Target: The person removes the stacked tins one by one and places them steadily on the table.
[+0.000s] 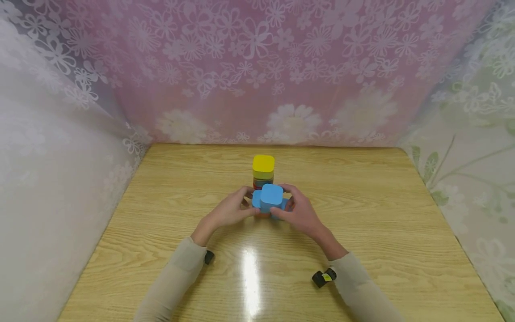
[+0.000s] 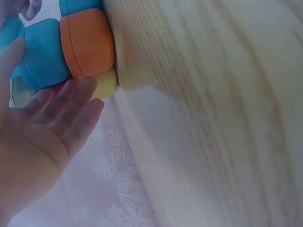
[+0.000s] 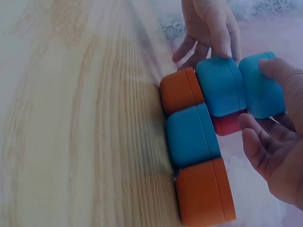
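Small rounded boxes with a seam near the top stand stacked at mid-table. My right hand (image 1: 301, 212) pinches the uppermost blue box (image 1: 272, 195) between thumb and fingers. My left hand (image 1: 230, 209) holds the lower blue box (image 2: 45, 54), thumb on one side and fingers on the other. Under that sits an orange box (image 3: 180, 92) on the table. Beside it, in the right wrist view, are another blue box (image 3: 191, 135) and a second orange box (image 3: 203, 194). Whether the top box fully rests on the lower one, I cannot tell.
Behind stands a stack topped by a yellow box (image 1: 263, 165), with dark and red parts below; a red box (image 3: 227, 124) shows in the right wrist view. The wooden table (image 1: 161, 210) meets flowered cloth (image 1: 257, 89) at the back and sides.
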`<state>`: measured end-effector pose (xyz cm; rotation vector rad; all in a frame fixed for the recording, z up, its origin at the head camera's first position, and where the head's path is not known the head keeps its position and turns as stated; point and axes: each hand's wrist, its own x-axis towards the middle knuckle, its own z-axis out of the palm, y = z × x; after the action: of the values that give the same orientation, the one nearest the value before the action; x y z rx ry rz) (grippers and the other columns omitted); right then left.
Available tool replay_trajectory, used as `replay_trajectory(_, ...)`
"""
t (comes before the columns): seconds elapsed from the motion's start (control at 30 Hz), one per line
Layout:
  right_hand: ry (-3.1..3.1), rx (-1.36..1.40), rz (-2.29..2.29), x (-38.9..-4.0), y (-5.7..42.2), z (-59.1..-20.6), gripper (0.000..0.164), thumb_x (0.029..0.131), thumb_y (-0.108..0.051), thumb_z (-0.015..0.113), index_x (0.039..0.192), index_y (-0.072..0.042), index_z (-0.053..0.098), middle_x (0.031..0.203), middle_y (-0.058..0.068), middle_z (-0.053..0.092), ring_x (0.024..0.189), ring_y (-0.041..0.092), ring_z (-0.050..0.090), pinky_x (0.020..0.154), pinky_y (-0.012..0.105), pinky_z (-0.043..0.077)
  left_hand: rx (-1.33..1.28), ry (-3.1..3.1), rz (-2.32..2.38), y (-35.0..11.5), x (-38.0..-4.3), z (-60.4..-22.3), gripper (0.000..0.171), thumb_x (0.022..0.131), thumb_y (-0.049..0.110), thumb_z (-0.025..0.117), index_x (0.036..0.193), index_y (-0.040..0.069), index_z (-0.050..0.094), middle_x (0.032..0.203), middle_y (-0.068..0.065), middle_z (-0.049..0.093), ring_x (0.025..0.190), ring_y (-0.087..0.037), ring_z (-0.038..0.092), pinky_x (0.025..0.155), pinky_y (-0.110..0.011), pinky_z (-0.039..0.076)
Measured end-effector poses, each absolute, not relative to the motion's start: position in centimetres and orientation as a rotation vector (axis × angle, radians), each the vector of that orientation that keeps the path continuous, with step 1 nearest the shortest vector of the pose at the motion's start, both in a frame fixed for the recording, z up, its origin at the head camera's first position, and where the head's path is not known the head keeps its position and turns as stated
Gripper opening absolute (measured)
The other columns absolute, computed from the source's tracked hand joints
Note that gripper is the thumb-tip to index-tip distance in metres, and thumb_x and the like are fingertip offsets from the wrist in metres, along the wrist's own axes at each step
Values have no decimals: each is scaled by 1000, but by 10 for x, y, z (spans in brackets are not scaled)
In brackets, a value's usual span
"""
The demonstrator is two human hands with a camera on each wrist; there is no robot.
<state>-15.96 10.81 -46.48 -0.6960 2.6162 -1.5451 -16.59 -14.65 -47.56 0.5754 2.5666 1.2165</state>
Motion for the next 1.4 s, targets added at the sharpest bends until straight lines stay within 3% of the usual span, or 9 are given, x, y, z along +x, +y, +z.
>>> replay_trajectory(0.63, 2682, -591, -1568, -160, 143, -474, 68, 85, -23, 81, 142, -7, 49, 125, 13, 57, 68, 21, 51, 54, 24, 42, 522, 2584, 1218, -151, -163, -475, 65, 92, 44, 70, 143, 12, 43, 126, -4, 60, 107, -18, 61, 90, -36, 53)
replay_trajectory(1.4, 2774, -449, -1496, -148, 216, -483, 66, 88, -18, 78, 144, -8, 44, 128, 15, 53, 69, 17, 55, 52, 26, 46, 530, 2556, 1214, -146, -166, -473, 65, 93, 44, 69, 143, 12, 43, 128, -6, 60, 110, -20, 60, 92, -39, 52)
